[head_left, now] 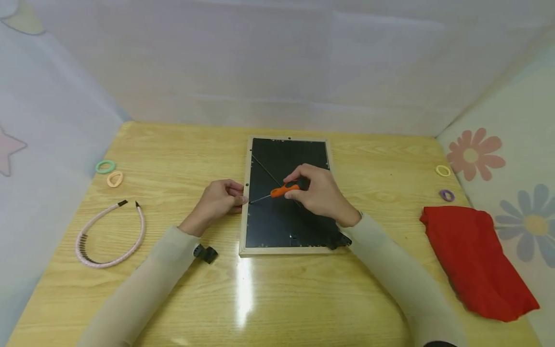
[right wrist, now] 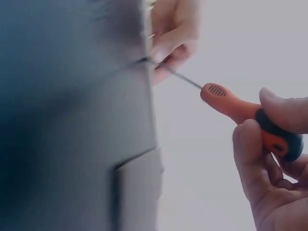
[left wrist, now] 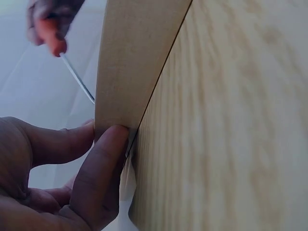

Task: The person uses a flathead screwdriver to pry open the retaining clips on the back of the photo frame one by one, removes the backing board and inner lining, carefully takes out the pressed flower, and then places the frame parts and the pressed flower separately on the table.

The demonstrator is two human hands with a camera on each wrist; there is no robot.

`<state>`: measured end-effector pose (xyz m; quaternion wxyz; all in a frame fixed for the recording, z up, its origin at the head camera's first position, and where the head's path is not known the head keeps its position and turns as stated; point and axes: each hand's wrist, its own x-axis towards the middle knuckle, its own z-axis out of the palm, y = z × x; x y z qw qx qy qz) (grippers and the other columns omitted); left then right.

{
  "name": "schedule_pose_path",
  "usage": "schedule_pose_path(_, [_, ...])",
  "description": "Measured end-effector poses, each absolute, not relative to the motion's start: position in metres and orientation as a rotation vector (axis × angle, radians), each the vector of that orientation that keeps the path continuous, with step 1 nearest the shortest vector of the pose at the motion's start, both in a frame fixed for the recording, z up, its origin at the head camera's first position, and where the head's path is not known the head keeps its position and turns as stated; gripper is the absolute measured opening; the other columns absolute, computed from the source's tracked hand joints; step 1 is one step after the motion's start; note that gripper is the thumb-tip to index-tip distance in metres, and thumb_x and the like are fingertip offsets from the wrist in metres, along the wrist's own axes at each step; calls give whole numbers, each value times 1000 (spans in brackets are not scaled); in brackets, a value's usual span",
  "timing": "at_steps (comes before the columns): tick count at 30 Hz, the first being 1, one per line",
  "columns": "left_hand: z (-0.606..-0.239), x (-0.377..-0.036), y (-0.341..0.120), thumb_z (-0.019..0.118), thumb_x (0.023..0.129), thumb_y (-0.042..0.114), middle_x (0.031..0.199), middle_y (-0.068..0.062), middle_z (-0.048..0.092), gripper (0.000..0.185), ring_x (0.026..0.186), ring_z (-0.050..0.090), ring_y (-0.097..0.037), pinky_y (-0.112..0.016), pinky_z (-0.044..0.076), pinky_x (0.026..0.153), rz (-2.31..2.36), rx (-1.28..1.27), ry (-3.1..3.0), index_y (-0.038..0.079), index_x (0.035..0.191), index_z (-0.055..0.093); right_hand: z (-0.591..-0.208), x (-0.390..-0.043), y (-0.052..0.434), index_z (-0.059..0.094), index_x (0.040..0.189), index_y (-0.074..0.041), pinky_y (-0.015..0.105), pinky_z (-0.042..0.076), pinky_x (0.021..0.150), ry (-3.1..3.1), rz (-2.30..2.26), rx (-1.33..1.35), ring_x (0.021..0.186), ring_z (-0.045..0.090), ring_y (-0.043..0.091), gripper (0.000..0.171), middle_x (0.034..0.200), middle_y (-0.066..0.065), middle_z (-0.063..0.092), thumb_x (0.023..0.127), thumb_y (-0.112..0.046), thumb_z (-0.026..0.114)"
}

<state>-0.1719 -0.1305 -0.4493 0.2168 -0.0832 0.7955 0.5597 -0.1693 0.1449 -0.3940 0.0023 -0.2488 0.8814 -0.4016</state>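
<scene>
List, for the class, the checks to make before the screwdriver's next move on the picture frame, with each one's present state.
1. Right hand grips the orange screwdriver: ok.
2. Screwdriver tip reaches the picture frame at its left edge: ok.
3. Left hand steadies that edge, fingers pressed to it: ok.
4. Left fingers clear of the tip: not ok, close beside it.
5. Tip seated on a fastener: cannot tell.

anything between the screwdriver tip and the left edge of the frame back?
Nothing visible. The right hand grips the orange screwdriver, and its thin shaft runs clear over the black backing to the picture frame left rail, where the tip sits. The left hand fingers press that rail from outside, beside the tip, not across the shaft.
</scene>
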Motion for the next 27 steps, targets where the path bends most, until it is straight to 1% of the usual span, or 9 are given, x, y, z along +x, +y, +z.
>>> schedule_pose_path(2, [-449,-173,-131,71,93,7,110,-14,63,37,83,71,-14,-29,66,77,1550,-229,2203,0,127,59,-386,-173,133,75,105,-15,25,41,55,2757,-1299,-841,58,46,15,24,98,0,71,83,-18,85])
schedule_pose_path(3, [-449,-174,-131,72,93,7,110,-14,63,37,83,71,-14,-29,66,77,1552,-227,2198,0,127,59,-382,-174,126,76,105,-15,25,41,54,2759,-1305,-881,57,45,14,24,96,1,71,83,-19,85])
schedule_pose_path(4, [-449,-174,-131,72,93,7,111,-15,63,37,83,71,-15,-30,66,77,1556,-224,2189,0,127,59,-378,-176,120,76,104,-15,24,43,55,2762,-1304,-928,60,48,13,23,95,1,70,84,-20,85])
schedule_pose_path(8, [-451,-175,-132,72,94,10,112,-15,65,36,83,72,-14,-30,66,77,1564,-210,2173,0,127,59,-367,-178,93,75,103,-13,23,45,57,2781,-1240,-1141,66,52,12,21,95,3,68,86,-22,82])
schedule_pose_path(12, [-455,-175,-134,72,93,9,105,-13,67,33,81,71,-13,-28,65,75,1586,-185,2171,-2,122,62,-361,-177,71,74,103,-10,22,45,58,2818,-1108,-1320,69,53,13,20,95,4,68,89,-23,80])
schedule_pose_path(18, [-457,-174,-137,68,95,8,96,-7,64,22,79,68,-13,-26,65,70,1615,-130,2202,-4,113,66,-355,-175,52,74,103,-8,22,51,68,2807,-931,-1529,78,57,13,21,97,4,68,93,-27,75])
schedule_pose_path(20, [-456,-174,-137,67,95,8,96,-5,63,22,80,68,-13,-27,65,71,1612,-116,2207,-5,113,66,-355,-175,51,74,103,-8,22,53,71,2802,-895,-1555,80,58,13,21,97,4,67,94,-27,73])
schedule_pose_path(22, [-456,-174,-136,69,95,9,95,-5,65,23,79,69,-12,-27,65,72,1619,-126,2192,-4,114,66,-355,-177,52,73,104,-9,23,52,71,2804,-877,-1522,81,57,12,21,99,3,68,94,-28,74])
schedule_pose_path(27, [-456,-175,-133,71,94,8,102,-11,68,32,80,71,-12,-29,66,75,1625,-166,2132,-4,122,62,-354,-184,65,71,107,-13,23,45,64,2794,-916,-1352,75,53,12,22,101,1,67,93,-30,75])
